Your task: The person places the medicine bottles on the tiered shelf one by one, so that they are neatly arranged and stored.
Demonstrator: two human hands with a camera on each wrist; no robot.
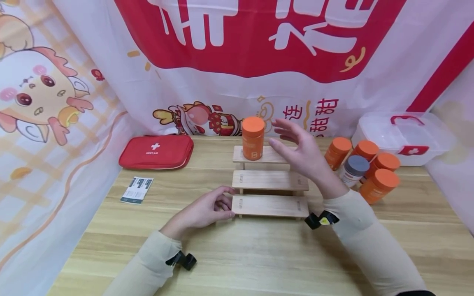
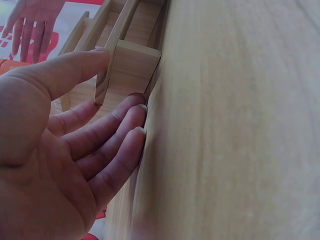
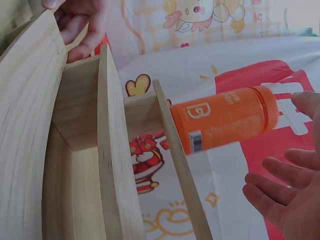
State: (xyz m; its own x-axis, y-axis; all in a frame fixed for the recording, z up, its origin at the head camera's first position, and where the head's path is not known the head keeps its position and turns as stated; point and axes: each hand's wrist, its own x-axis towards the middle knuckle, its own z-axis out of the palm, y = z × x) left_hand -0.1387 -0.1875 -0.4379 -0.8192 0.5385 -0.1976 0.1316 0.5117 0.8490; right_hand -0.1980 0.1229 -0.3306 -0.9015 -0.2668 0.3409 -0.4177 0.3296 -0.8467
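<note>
A three-tier wooden step rack (image 1: 270, 205) stands on the table. On the left end of its top tier an orange bottle (image 1: 253, 137) with an orange lid stands upright. My left hand (image 1: 201, 209) grips the left end of the lowest tier; in the left wrist view its thumb and index finger pinch the board's edge (image 2: 102, 82). Raised over the top tier's right part, my right hand (image 1: 301, 150) has its fingers spread and holds nothing. The right wrist view shows a gap between this hand (image 3: 292, 185) and the bottle (image 3: 225, 117).
Several orange bottles (image 1: 379, 185) and a grey-lidded bottle (image 1: 356, 165) cluster to the right. Behind them sits a clear first-aid box (image 1: 377, 125). At the left lie a red first-aid pouch (image 1: 155, 152) and a printed card (image 1: 136, 190). A printed curtain (image 1: 214, 88) hangs behind.
</note>
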